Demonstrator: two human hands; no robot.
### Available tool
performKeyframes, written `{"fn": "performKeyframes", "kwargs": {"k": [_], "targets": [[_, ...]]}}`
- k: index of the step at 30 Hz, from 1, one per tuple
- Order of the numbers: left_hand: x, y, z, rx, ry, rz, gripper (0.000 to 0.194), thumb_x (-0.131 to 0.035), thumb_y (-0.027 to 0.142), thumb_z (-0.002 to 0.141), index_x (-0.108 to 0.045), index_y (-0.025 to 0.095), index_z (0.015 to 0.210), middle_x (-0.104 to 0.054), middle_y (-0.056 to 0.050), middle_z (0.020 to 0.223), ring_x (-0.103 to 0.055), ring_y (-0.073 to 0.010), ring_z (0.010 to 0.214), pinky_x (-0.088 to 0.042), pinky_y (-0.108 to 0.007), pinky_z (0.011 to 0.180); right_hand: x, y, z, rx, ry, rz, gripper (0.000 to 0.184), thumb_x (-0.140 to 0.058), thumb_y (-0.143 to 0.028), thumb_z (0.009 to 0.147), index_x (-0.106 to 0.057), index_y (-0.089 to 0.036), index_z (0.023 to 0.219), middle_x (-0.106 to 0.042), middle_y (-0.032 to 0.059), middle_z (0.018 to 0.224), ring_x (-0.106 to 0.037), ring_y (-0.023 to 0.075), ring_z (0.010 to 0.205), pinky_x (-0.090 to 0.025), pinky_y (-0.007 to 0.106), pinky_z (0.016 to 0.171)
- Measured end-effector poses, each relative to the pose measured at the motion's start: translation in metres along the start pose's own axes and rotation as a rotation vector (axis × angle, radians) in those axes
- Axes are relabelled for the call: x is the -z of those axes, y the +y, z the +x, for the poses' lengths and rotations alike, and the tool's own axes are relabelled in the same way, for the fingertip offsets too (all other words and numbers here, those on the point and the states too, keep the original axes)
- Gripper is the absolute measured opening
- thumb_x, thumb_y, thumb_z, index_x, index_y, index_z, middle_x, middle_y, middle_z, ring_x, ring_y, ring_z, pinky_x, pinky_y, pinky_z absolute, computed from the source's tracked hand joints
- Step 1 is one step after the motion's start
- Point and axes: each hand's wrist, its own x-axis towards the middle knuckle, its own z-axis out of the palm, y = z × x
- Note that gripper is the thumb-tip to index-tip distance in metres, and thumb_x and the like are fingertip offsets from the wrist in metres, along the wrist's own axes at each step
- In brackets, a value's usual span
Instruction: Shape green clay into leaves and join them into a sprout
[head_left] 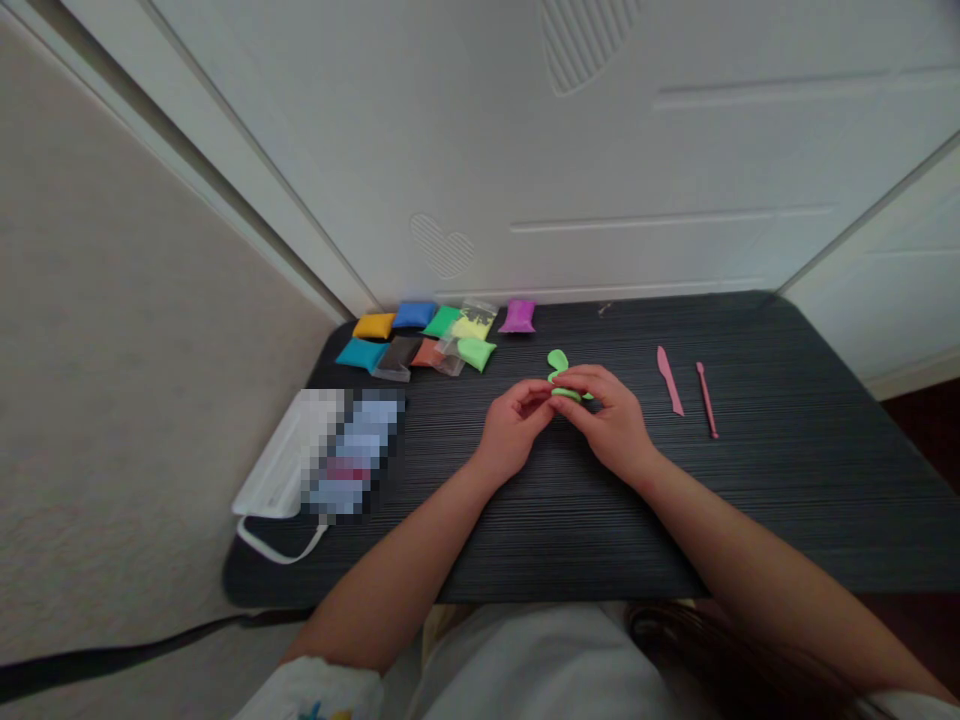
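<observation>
Both hands meet near the middle of the black table. A light green piece of modelling clay point(566, 395) is pinched between the fingertips of my right hand point(613, 420), and the fingers of my left hand point(514, 428) close in on its left edge. Just beyond the fingers lies a curved light green clay piece point(557, 360) with a rounded end; its lower part is hidden by the right hand. A bit of green also shows past the right fingers. Whether these green parts are joined, I cannot tell.
Several coloured clay packets, among them a purple packet point(518, 316) and a light green packet point(476, 352), lie along the back left. A pink clay knife point(669, 381) and a thin pink tool point(707, 400) lie right. A white pouch point(281, 460) and blurred-out device point(356, 455) with a cable are left.
</observation>
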Motion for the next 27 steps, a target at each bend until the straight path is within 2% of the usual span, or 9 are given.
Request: {"fn": "performKeyframes", "kwargs": {"k": [6, 12, 18, 27], "targets": [[-0.0014, 0.0023, -0.0006, 0.01, -0.021, 0.02, 0.017, -0.06, 0.023, 0.07, -0.059, 0.016, 0.086, -0.064, -0.003, 0.086, -0.06, -0.0148, 0.082, -0.046, -0.03, 0.078, -0.0002, 0.0014, -0.0002, -0.005, -0.012, -0.008, 0.009, -0.057, -0.025, 0.075, -0.064, -0.025, 0.081, -0.061, 0.0016, 0.089, -0.056, 0.0156, 0.089, -0.045, 0.035, 0.083], [0.0013, -0.0009, 0.0015, 0.024, 0.004, -0.015, 0.021, -0.062, 0.028, 0.068, -0.058, 0.016, 0.086, -0.064, -0.003, 0.085, -0.059, -0.0146, 0.081, -0.045, -0.031, 0.079, 0.001, -0.0003, 0.0014, 0.0, 0.01, -0.017, 0.018, -0.059, -0.026, 0.073, -0.063, -0.023, 0.09, -0.059, 0.003, 0.095, -0.055, 0.0158, 0.092, -0.044, 0.033, 0.085], [0.0022, -0.0012, 0.0023, 0.046, 0.001, -0.056, 0.02, -0.062, 0.027, 0.069, -0.058, 0.017, 0.086, -0.063, -0.001, 0.081, -0.059, -0.0124, 0.076, -0.045, -0.029, 0.077, 0.0009, 0.0007, 0.0012, -0.01, 0.025, -0.012, 0.01, -0.055, -0.025, 0.076, -0.063, -0.024, 0.083, -0.06, 0.0022, 0.09, -0.056, 0.0155, 0.088, -0.045, 0.035, 0.083], [0.0022, 0.0013, 0.0025, 0.077, 0.049, -0.078, 0.02, -0.063, 0.027, 0.067, -0.059, 0.017, 0.083, -0.063, -0.001, 0.079, -0.058, -0.0118, 0.073, -0.045, -0.029, 0.076, 0.0014, 0.003, 0.0018, -0.022, 0.045, -0.056, 0.013, -0.056, -0.027, 0.076, -0.062, -0.024, 0.087, -0.059, 0.0029, 0.092, -0.055, 0.0162, 0.089, -0.045, 0.034, 0.081]]}}
